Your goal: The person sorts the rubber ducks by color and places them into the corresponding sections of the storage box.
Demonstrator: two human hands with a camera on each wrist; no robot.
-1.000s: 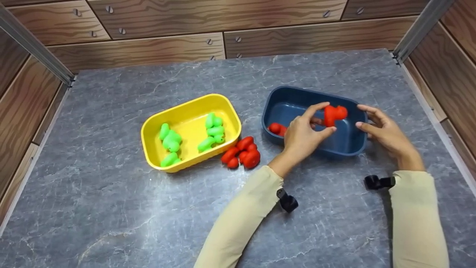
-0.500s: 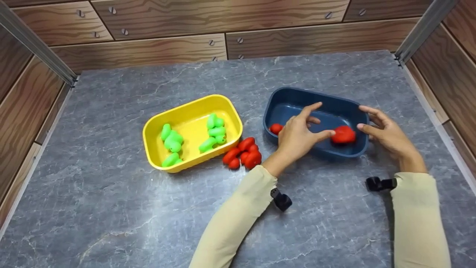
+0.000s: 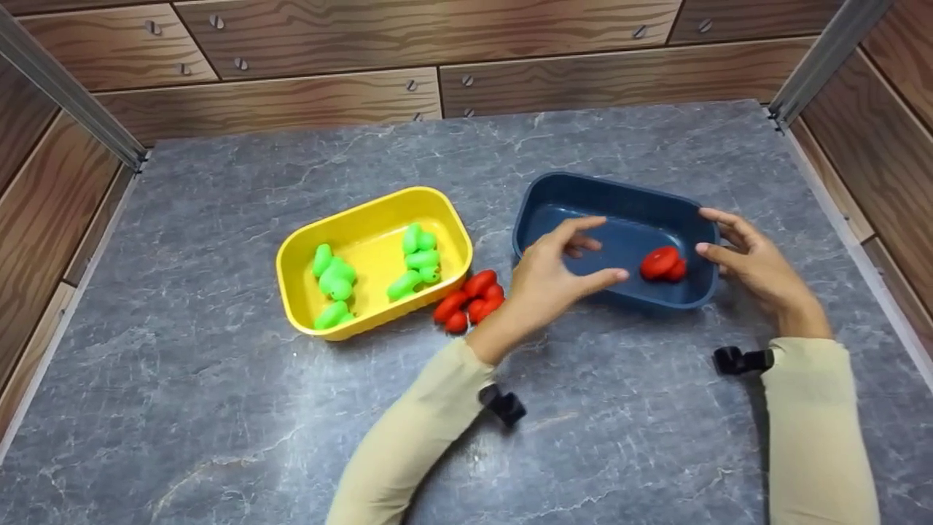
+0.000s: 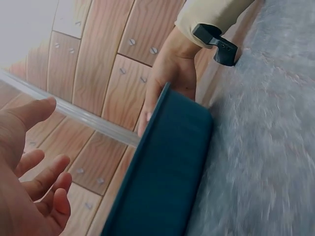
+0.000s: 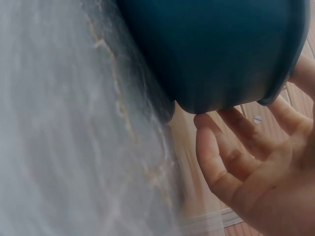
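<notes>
My left hand (image 3: 547, 273) is spread with thumb and fingers apart and nothing between them, over the near left side of a dark blue plastic bin (image 3: 619, 184). Inside the bin's right end lies a small red toy figure (image 3: 662, 264) with rounded, bulbous parts. My right hand (image 3: 762, 266) grips the bin's right end, its thumb at the rim and its fingers against the outside wall (image 5: 211, 64). Beside the left wrist lie red lobed figures (image 3: 477, 292), partly covered by the hand. The bin's near left corner is also hidden by it.
A yellow bin (image 3: 291, 292) stands left of the blue one, with several bright green lobed figures (image 3: 337, 277) in it. The red figures on the table sit against its near right corner. Wood-patterned walls (image 3: 554, 80) enclose the grey marbled tabletop (image 3: 219, 408).
My left hand let go of the red figure, which dropped into the blue bin's right end, then moved left and toward me. My right hand stays at the bin's end.
</notes>
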